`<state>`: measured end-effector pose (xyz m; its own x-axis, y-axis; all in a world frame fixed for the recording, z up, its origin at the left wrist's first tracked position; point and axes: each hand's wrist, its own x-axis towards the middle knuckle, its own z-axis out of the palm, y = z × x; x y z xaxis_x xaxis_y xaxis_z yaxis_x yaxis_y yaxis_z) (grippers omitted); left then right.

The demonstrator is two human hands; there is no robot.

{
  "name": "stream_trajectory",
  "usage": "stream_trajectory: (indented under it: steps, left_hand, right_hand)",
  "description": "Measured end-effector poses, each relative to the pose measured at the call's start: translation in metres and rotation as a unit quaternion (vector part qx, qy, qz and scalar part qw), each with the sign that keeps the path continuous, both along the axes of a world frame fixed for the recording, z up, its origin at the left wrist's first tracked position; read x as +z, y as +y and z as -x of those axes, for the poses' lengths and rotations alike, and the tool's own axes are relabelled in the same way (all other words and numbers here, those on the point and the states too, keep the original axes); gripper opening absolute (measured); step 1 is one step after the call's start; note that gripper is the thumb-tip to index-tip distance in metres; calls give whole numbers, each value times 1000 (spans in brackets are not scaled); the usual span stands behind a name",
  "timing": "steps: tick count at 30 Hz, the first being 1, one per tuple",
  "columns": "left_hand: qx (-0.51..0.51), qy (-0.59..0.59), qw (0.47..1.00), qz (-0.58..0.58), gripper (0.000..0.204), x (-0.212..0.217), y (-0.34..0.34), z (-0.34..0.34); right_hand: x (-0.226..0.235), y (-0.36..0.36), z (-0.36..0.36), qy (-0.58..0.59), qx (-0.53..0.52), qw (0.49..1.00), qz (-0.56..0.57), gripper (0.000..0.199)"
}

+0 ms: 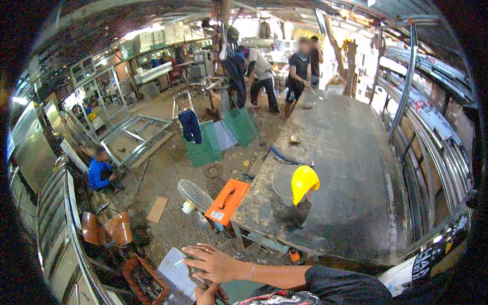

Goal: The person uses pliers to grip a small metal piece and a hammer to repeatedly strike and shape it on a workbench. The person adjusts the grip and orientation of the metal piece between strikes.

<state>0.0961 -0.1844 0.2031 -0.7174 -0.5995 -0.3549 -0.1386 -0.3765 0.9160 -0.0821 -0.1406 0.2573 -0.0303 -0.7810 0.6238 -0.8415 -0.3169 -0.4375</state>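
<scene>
My right hand [216, 263] reaches in from the lower right on a black-sleeved arm with a thin bracelet at the wrist. Its fingers curl over a small dark object [195, 278] near the bottom edge. Only the top of my left hand [204, 294] shows just below, and it grips the same object from underneath. What the object is I cannot make out. Both hands hover over a grey sheet [175, 272] lying on the dirt floor, to the left of a large workbench corner.
A long grey workbench [356, 168] carries a yellow hard hat [303, 182]. An orange case [227, 202] and a fan [194, 195] sit by its left edge. A person in blue [99, 173] crouches at left; several people [264, 76] stand at the far end. Metal profiles [432, 127] line the right.
</scene>
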Motion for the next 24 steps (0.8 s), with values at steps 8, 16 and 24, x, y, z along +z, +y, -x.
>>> stream_trajectory:
  steps: [8,16,24]
  left_hand:
    - [61,-84,992,-67,18,-34,-31,-79]
    - [127,-125,984,19,29,-1,-39,-96]
    - [251,-47,966,-44,43,-26,-19,-92]
  right_hand:
    - [178,25,5,-146,-135,962,185,24]
    - [141,-26,0,-251,-38,948,190,12]
    - [46,-70,-3,-298,20,949,-102,27]
